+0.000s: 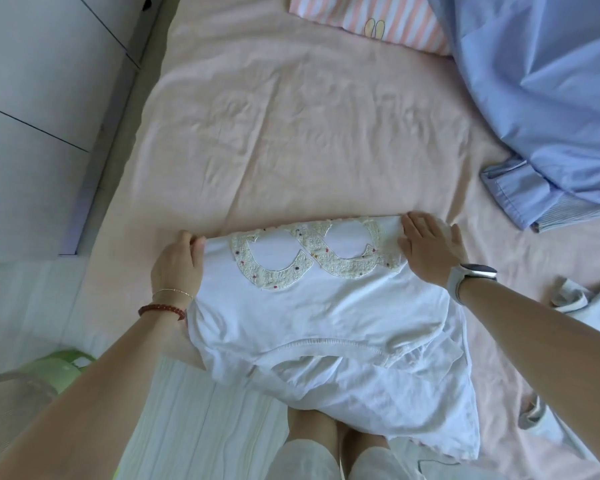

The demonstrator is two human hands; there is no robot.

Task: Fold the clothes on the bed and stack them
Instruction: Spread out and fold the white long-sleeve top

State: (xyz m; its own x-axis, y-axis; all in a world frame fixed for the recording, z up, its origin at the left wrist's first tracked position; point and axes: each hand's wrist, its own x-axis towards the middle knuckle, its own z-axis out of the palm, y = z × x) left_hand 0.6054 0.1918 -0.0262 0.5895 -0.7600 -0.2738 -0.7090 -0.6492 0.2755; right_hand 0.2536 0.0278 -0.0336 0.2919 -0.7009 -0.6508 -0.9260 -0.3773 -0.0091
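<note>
A white T-shirt [323, 327] with cream looped appliqué lies on the pink bed sheet [291, 140], folded over along its far edge, its lower part hanging off the near edge of the bed. My left hand [177, 263] grips the fold's left end, fingers curled round the cloth. My right hand [430, 247] lies flat with straight fingers pressing on the fold's right end. A blue shirt [548, 98] lies crumpled at the far right, one cuff pointing toward me. A pale grey garment [579, 306] lies at the right edge.
A pink-and-white striped pillow [368, 19] sits at the head of the bed. White cabinet doors [42, 81] stand to the left. A green object [56, 368] sits on the floor at lower left. My legs show below the shirt.
</note>
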